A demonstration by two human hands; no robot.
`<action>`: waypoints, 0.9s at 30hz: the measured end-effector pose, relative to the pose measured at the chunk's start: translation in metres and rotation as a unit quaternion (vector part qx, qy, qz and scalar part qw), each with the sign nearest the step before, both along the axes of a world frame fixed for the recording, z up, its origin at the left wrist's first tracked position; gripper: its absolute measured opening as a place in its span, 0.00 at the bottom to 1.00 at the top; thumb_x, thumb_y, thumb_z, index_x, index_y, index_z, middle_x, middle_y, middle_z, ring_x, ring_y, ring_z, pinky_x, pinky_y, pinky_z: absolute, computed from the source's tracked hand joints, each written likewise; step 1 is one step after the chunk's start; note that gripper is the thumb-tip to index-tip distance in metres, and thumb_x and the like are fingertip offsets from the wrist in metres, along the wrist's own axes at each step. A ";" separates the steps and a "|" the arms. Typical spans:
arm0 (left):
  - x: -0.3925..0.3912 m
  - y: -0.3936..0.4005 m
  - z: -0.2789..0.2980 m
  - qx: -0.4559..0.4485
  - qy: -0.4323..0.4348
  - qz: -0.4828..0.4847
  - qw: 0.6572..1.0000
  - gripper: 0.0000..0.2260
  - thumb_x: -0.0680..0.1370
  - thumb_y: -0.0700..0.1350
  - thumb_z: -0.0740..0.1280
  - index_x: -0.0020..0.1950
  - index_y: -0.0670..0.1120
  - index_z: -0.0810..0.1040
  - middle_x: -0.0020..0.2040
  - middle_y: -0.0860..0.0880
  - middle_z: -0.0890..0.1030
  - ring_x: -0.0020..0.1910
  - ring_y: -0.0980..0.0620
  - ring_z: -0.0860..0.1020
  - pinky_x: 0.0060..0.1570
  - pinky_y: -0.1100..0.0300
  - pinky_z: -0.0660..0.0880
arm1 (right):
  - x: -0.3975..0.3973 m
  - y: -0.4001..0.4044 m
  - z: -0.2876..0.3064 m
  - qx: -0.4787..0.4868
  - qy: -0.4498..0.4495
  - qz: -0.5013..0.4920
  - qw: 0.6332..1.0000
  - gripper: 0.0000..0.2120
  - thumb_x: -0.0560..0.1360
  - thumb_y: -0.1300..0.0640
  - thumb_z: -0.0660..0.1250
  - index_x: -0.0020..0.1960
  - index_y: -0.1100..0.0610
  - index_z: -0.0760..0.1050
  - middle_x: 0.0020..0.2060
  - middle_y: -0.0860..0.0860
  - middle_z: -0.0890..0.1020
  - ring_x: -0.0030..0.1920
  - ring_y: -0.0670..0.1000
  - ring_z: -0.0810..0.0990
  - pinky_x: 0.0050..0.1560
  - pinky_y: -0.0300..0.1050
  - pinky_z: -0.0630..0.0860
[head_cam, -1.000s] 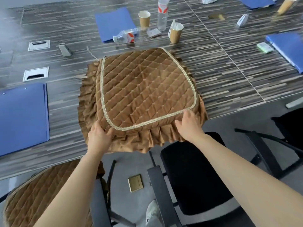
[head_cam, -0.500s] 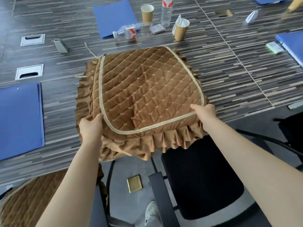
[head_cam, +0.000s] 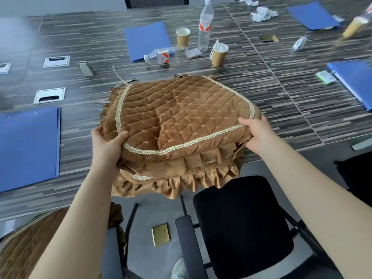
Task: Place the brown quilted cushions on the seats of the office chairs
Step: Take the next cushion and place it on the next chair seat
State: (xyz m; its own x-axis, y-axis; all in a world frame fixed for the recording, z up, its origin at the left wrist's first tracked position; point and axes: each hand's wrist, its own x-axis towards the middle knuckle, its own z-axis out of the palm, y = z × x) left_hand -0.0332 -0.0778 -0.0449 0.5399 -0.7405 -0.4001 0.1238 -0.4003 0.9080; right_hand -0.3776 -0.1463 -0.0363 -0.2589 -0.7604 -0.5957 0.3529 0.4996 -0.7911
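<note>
A brown quilted cushion (head_cam: 181,115) with gold trim and a ruffled skirt lies at the striped table's near edge, its front part lifted and overhanging. Under it shows the ruffle of another brown cushion (head_cam: 165,184). My left hand (head_cam: 106,143) grips the near-left corner, thumb on top. My right hand (head_cam: 256,131) grips the near-right corner. Below it stands an office chair with a bare black seat (head_cam: 241,224). At the bottom left, a second chair carries a brown quilted cushion (head_cam: 22,244), partly hidden by my left forearm.
On the table (head_cam: 271,109) lie blue folders (head_cam: 26,146), two paper cups (head_cam: 219,54), an upright bottle (head_cam: 205,25) and a fallen bottle (head_cam: 161,56). Another dark chair (head_cam: 356,172) stands at the right. A brass floor socket (head_cam: 161,234) sits between the chairs.
Both hands have raised the cushion's front edge and drawn it toward me, off the stack. My right hand slid out to the right corner. The view tilted up.
</note>
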 end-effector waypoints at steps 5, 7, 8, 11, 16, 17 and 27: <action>-0.042 0.048 0.005 -0.047 -0.145 -0.021 0.988 0.26 0.75 0.45 0.72 0.70 0.49 0.65 0.62 0.49 0.76 0.58 0.50 0.77 0.59 0.51 0.75 | -0.023 0.027 -0.001 -0.051 0.055 0.002 0.997 0.27 0.74 0.73 0.64 0.67 0.49 0.71 0.57 0.53 0.81 0.53 0.57 0.82 0.49 0.61 0.81; -0.064 0.071 0.006 -0.058 -0.168 -0.015 0.984 0.26 0.75 0.46 0.72 0.69 0.50 0.65 0.62 0.50 0.76 0.59 0.50 0.77 0.62 0.48 0.74 | -0.040 0.047 -0.001 -0.067 0.055 0.004 0.996 0.27 0.74 0.73 0.63 0.67 0.49 0.71 0.57 0.53 0.81 0.53 0.56 0.82 0.50 0.60 0.81; -0.073 0.081 0.006 -0.062 -0.173 -0.010 0.983 0.26 0.75 0.46 0.72 0.69 0.50 0.65 0.63 0.50 0.76 0.59 0.50 0.77 0.63 0.47 0.74 | -0.047 0.057 -0.002 -0.072 0.054 0.006 0.996 0.27 0.74 0.73 0.63 0.67 0.49 0.71 0.57 0.53 0.81 0.53 0.56 0.82 0.51 0.60 0.80; -0.115 0.124 0.011 -0.069 -0.192 0.011 0.979 0.26 0.76 0.44 0.72 0.70 0.50 0.65 0.64 0.49 0.76 0.60 0.51 0.77 0.63 0.52 0.73 | -0.082 0.091 -0.003 -0.081 0.043 0.014 0.996 0.27 0.75 0.73 0.63 0.68 0.50 0.70 0.57 0.53 0.81 0.54 0.55 0.82 0.53 0.61 0.80; -0.197 0.213 0.014 -0.050 -0.221 0.062 0.972 0.27 0.76 0.46 0.71 0.71 0.51 0.64 0.65 0.49 0.75 0.62 0.49 0.76 0.62 0.50 0.73 | -0.149 0.149 0.010 -0.098 0.037 0.057 0.993 0.31 0.74 0.72 0.64 0.72 0.48 0.66 0.59 0.51 0.80 0.57 0.55 0.81 0.57 0.60 0.78; -0.224 0.236 0.019 -0.044 -0.214 0.073 0.973 0.27 0.77 0.45 0.71 0.72 0.49 0.63 0.65 0.48 0.75 0.62 0.51 0.75 0.62 0.55 0.71 | -0.169 0.164 0.019 -0.107 0.037 0.065 0.991 0.32 0.74 0.71 0.64 0.72 0.48 0.65 0.60 0.51 0.80 0.57 0.55 0.81 0.57 0.60 0.78; -0.357 0.379 0.021 0.109 -0.119 0.093 0.982 0.27 0.71 0.51 0.77 0.63 0.48 0.67 0.51 0.53 0.76 0.51 0.50 0.75 0.49 0.56 0.72 | -0.271 0.261 0.101 -0.254 0.144 0.187 0.938 0.27 0.74 0.69 0.66 0.64 0.41 0.72 0.58 0.47 0.81 0.58 0.50 0.80 0.62 0.58 0.76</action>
